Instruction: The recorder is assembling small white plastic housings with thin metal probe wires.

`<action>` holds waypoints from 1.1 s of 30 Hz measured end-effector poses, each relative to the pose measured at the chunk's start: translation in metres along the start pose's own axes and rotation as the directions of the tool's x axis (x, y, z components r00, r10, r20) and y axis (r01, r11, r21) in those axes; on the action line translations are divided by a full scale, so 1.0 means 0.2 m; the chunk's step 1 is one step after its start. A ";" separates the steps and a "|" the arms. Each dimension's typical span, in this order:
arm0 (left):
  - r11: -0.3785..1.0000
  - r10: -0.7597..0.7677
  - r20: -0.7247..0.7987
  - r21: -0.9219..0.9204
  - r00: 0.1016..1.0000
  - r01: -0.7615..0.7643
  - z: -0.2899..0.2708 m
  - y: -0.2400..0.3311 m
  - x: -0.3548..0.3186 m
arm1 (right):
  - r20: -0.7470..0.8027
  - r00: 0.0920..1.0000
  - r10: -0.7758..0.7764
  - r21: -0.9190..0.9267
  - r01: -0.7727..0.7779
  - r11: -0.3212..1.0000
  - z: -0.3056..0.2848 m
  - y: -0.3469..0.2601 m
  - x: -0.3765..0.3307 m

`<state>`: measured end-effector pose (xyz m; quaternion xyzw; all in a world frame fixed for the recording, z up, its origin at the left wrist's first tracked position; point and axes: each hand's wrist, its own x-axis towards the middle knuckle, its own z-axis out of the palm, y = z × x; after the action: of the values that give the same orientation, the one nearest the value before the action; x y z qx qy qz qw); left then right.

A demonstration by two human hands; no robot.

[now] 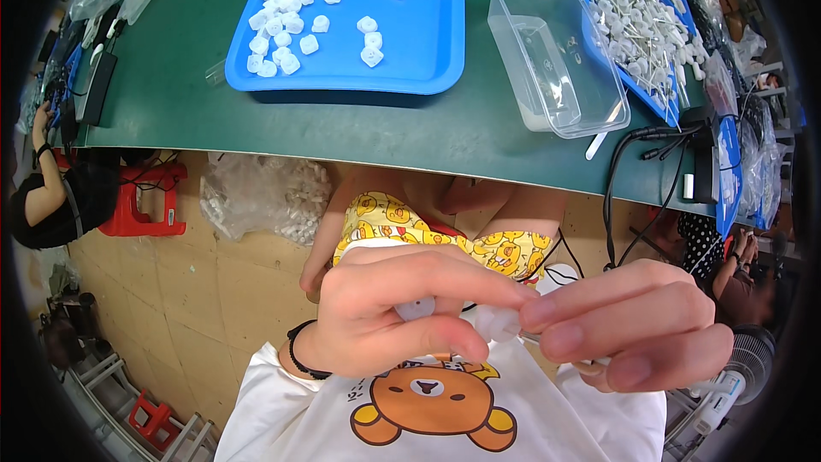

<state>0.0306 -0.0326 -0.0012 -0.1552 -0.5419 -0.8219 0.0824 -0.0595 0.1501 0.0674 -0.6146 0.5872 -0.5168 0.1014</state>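
Note:
In front of my chest my two hands meet at the fingertips. My left hand [385,312] pinches a small translucent white plastic piece [496,323] between thumb and forefinger. A second white piece [416,308] shows in the curl of the same hand. My right hand [637,316] is closed, its fingertips against the right end of the pinched piece. What lies inside its fingers is mostly hidden; a bit of something pale [592,367] shows below them. Ahead, a blue tray [342,77] holds many similar white pieces [291,13], heaped toward its far left.
Right of the tray stands a clear plastic box [560,77] on the green table [385,133]. Beyond it, another blue tray [658,103] is piled with white-headed thin sticks [637,30]. Black cables [611,197] hang over the table edge. A person [64,192] sits at far left near a red stool [145,205].

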 end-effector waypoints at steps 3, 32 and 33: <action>1.000 -0.027 0.005 0.012 1.000 0.026 0.00 0.01 0.01 | 0.006 0.999 0.039 0.005 -0.039 0.999 -0.01 -0.02 0.01; 0.992 -0.035 0.024 0.126 0.999 0.032 0.00 0.02 0.02 | 0.075 0.979 0.191 0.340 -0.205 0.918 -0.06 0.00 0.04; 0.990 -0.043 0.039 0.134 0.998 0.038 -0.01 0.03 0.02 | 0.084 0.975 0.206 0.332 -0.222 0.917 -0.06 -0.01 0.04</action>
<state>0.0281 -0.0365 0.0042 -0.1554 -0.6002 -0.7820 0.0646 -0.0701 0.1494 0.0781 -0.5322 0.5505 -0.5812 0.2756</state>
